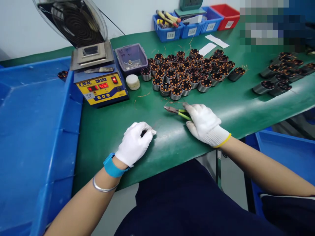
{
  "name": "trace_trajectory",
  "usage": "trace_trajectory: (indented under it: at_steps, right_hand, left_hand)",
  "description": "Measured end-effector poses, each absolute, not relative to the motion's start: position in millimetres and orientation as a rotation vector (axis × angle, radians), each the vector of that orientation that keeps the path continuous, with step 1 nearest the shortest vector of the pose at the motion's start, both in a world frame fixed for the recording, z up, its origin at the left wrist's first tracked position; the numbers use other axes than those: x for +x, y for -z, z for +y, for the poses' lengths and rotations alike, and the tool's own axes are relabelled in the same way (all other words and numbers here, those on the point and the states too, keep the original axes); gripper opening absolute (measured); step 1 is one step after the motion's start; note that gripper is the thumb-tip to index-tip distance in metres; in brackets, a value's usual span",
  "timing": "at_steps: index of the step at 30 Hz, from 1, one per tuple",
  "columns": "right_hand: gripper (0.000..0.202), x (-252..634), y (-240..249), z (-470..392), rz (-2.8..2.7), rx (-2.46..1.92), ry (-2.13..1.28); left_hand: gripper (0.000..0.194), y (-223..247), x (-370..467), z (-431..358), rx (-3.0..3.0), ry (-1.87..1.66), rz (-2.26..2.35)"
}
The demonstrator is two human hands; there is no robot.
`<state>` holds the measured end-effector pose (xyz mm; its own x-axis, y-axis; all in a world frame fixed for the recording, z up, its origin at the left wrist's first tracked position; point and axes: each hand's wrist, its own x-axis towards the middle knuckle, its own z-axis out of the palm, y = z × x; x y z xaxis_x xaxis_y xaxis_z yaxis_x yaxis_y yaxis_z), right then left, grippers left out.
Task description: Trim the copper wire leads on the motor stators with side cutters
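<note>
My right hand (204, 123), in a white knit glove with a yellow cuff edge, grips pliers (180, 112) by their green handles. The metal jaws point left, over the bench. My left hand (136, 141), also gloved in white, is closed with thumb and fingertips pressed together near the bench top. Faint thin strands show by its fingertips; what lies inside the hand is hidden. Beyond both hands stands a cluster of round metal motor stators (176, 93) with copper windings and loose wire ends.
A yellow-blue solder pot unit (105, 87) with lit red digits stands left, a purple bin (131, 70) and round white block (133, 82) beside it. Blue trays (167, 33) and a red tray (225, 16) line the back. More stators (263, 87) stand right. A large blue tub (61, 131) borders the left.
</note>
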<state>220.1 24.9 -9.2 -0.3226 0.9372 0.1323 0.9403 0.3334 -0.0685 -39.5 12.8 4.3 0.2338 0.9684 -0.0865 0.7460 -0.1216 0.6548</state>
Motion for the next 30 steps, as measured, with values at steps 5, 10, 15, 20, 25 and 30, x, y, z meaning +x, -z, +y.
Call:
trace_trajectory:
  at_steps: [5, 10, 15, 20, 25, 30]
  right_hand:
    - [0.075, 221, 2, 16, -1.922, -1.501, -0.742]
    - [0.07, 202, -19, -7, -1.517, -1.043, -2.069]
    - [0.049, 198, -24, -12, -1.436, -1.079, -2.385]
    - [0.048, 191, -24, -8, -1.465, -1.16, -2.371]
    - [0.029, 181, -23, -7, -1.558, -1.299, -2.253]
    - [0.027, 180, -30, -3, -1.857, -1.431, -2.15]
  left_hand:
    - [0.02, -4, -39, 13, 1.932, -0.508, 1.555]
    - [0.023, -5, -39, 13, 1.966, -0.471, 1.552]
    - [0.026, -6, -41, 14, 2.034, -0.452, 1.5]
    - [0.026, -5, -43, 15, 2.079, -0.43, 1.46]
    - [0.024, -4, -43, 15, 2.086, -0.424, 1.453]
    - [0.024, -5, -42, 15, 2.056, -0.422, 1.454]
